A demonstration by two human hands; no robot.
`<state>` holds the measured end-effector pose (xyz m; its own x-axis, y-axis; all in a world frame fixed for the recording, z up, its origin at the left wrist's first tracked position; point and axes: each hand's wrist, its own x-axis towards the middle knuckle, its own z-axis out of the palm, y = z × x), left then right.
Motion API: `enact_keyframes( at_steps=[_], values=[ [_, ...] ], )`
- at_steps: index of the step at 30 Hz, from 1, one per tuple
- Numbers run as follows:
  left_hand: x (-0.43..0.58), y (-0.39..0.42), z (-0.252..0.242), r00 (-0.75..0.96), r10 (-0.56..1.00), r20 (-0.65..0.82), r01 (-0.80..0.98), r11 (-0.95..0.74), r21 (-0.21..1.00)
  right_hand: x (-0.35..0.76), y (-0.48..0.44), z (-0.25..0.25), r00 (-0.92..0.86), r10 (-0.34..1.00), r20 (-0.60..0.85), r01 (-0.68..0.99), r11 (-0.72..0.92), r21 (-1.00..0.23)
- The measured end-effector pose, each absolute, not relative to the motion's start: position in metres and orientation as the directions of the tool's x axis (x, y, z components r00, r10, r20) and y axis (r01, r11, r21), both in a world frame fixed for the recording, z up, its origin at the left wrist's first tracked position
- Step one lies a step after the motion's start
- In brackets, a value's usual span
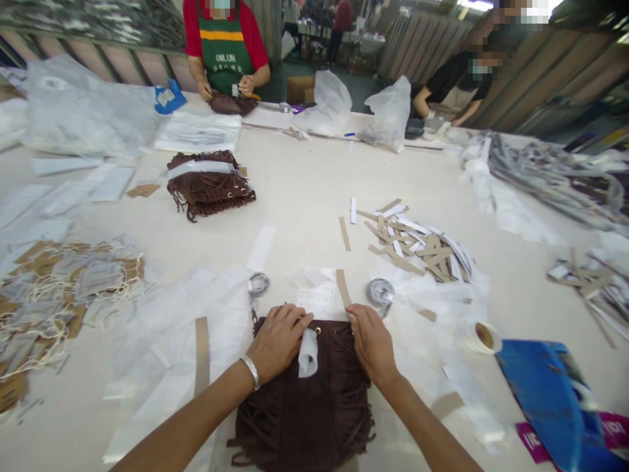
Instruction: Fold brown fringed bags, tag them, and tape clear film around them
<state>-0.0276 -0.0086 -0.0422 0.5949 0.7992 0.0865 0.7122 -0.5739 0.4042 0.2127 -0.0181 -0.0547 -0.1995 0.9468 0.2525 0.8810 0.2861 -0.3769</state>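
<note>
Fringe [354,400] hangs down both sides of a dark brown bag [307,426], which lies on the pale table [299,183] right in front of the person, between the two forearms. The left hand [280,337], with a silver bracelet [251,372] at its wrist, lies over the bag's upper left part, fingers close together and bent towards the top edge, just beside a rolled white wrapping [308,354]; whether they grip anything cannot be told. The right hand [371,337] is at the upper right corner, fingers bent, their tips by the lower end of a tan strip [343,288]; whether they pinch the strip or the bag's edge is unclear. Beyond the hands, a coil [381,292] in clear wrapping lies to the right. Farther off are a heap of tan and white strips [422,246] and, to the left, another fringed brown bundle [211,183] with a white band across it. Across the table, a co-worker in a green apron [223,56] handles a brown item [233,105].
</note>
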Motion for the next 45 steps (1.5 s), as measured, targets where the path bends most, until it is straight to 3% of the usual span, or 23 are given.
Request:
enact_keyframes(
  at_steps=[2, 7, 9, 12, 14, 16, 19, 21, 23, 28, 34, 38, 45],
  values=[
    [-0.028, -0.012, -0.039, 0.589, 0.802, 0.095, 0.722, -0.576, 0.383, 0.215, -0.026, -0.055, -0.184, 0.944, 0.276, 0.909, 0.27, -0.319],
    [-0.028, -0.017, -0.047, 0.576, 0.814, 0.068, 0.748, -0.559, 0.358, 0.211, -0.032, -0.071, -0.229, 0.962, 0.149, 0.963, 0.246, -0.108],
    [-0.029, -0.018, -0.052, 0.565, 0.822, 0.07, 0.755, -0.549, 0.358, 0.212, -0.028, -0.068, -0.227, 0.96, 0.161, 0.956, 0.251, -0.15],
    [-0.03, -0.019, -0.056, 0.567, 0.82, 0.08, 0.748, -0.553, 0.367, 0.216, -0.021, -0.053, -0.154, 0.949, 0.277, 0.922, 0.239, -0.305],
    [-0.03, -0.018, -0.058, 0.571, 0.816, 0.091, 0.739, -0.559, 0.376, 0.219, -0.016, -0.044, -0.083, 0.935, 0.346, 0.915, 0.209, -0.344],
    [-0.031, -0.017, -0.059, 0.576, 0.812, 0.1, 0.729, -0.565, 0.387, 0.218, -0.009, -0.044, -0.103, 0.936, 0.338, 0.942, 0.201, -0.27],
    [-0.031, -0.016, -0.062, 0.58, 0.805, 0.123, 0.716, -0.575, 0.396, 0.212, -0.002, -0.062, -0.24, 0.949, 0.202, 0.96, 0.263, -0.093],
    [-0.032, -0.016, -0.063, 0.578, 0.803, 0.146, 0.707, -0.582, 0.402, 0.209, 0.001, -0.074, -0.269, 0.953, 0.142, 0.959, 0.278, -0.05],
    [-0.033, -0.016, -0.062, 0.58, 0.798, 0.164, 0.695, -0.589, 0.412, 0.21, 0.0, -0.077, -0.235, 0.96, 0.153, 0.964, 0.251, -0.092],
    [-0.034, -0.016, -0.055, 0.564, 0.8, 0.206, 0.662, -0.587, 0.466, 0.226, -0.013, -0.037, -0.127, 0.95, 0.286, 0.908, 0.228, -0.353],
    [-0.031, -0.017, -0.059, 0.533, 0.802, 0.269, 0.601, -0.583, 0.547, 0.238, -0.021, -0.011, -0.473, 0.881, -0.026, 0.784, 0.407, -0.469],
    [-0.032, -0.021, -0.059, 0.571, 0.79, 0.223, 0.562, -0.575, 0.594, 0.239, -0.011, -0.02, -0.492, 0.858, -0.148, 0.763, 0.343, -0.549],
    [-0.035, 0.007, -0.023, 0.632, 0.775, -0.003, 0.504, -0.408, 0.761, 0.241, 0.006, -0.006, -0.573, 0.774, -0.27, 0.676, 0.261, -0.689]
  ],
)
